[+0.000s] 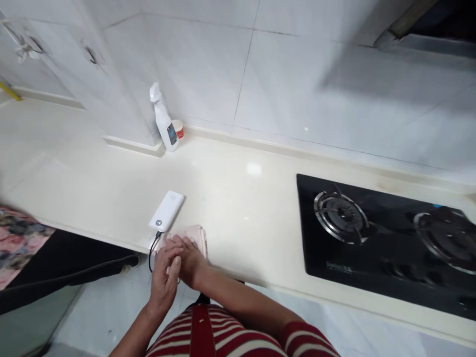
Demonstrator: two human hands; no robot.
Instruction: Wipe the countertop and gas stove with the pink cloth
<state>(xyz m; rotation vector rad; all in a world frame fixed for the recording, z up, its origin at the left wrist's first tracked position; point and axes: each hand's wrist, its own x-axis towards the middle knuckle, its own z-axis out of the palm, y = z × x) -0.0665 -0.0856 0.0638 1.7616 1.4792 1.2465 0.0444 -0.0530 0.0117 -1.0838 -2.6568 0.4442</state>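
At the counter's front edge lies a folded pale pink cloth (202, 237). My right hand (189, 262) rests on it, palm down with the fingers stretched out. My left hand (165, 277) is just to its left, its fingertips overlapping the right hand's fingers and its thumb apart. Neither hand appears to grip anything. Just beyond the cloth a white power bank (167, 210) lies flat on the counter. A black cable (150, 254) is plugged into its near end and hangs over the edge. Part of the cloth is hidden under my hands.
A white spray bottle (164, 121) stands by the wall corner, with a small red and white cup (179, 130) behind it. To the right, a black gas stove (372, 258) is set into the cream counter (256, 223). Floral fabric (18, 243) hangs at the left.
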